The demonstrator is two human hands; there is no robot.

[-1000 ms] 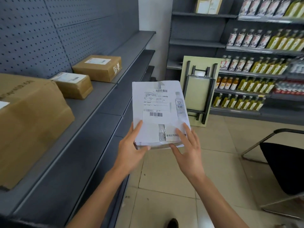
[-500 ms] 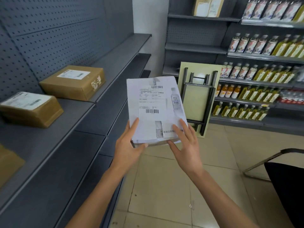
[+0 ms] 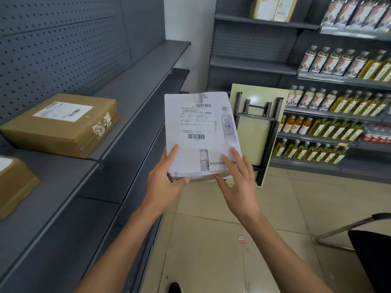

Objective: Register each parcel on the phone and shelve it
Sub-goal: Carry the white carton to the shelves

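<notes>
Since half a second ago the view has swung right: the big carton at lower left has dropped out of sight, and the two cardboard boxes now sit nearer the left edge, while the white parcel [image 3: 201,134] stays at centre in my grip. White parcel: flat rectangular packet, white wrapper with a printed picture of a bottle on its right side, a shipping label stuck on the upper face with one barcode near the top and a second lower down, a strip of clear tape down the middle, printed characters near the bottom edge. It is held in the air, tilted up toward me, over the tiled floor [image 3: 211,240] and just right of the grey shelf [image 3: 69,199]. Left hand [image 3: 164,185] grasps the lower left corner, thumb along the near bottom edge, forefinger laid up the face. Right hand [image 3: 238,182] rests on the lower right corner with fingers straight and spread on the face, thumb touching the bottom edge. On the shelf: larger cardboard box [image 3: 61,123] with a white label, and a smaller cardboard box [image 3: 14,185] cut by the left edge. Beyond the parcel a folded table [image 3: 257,134] leans against racks of bottles [image 3: 338,132]. Black chair [image 3: 370,250] at lower right.
</notes>
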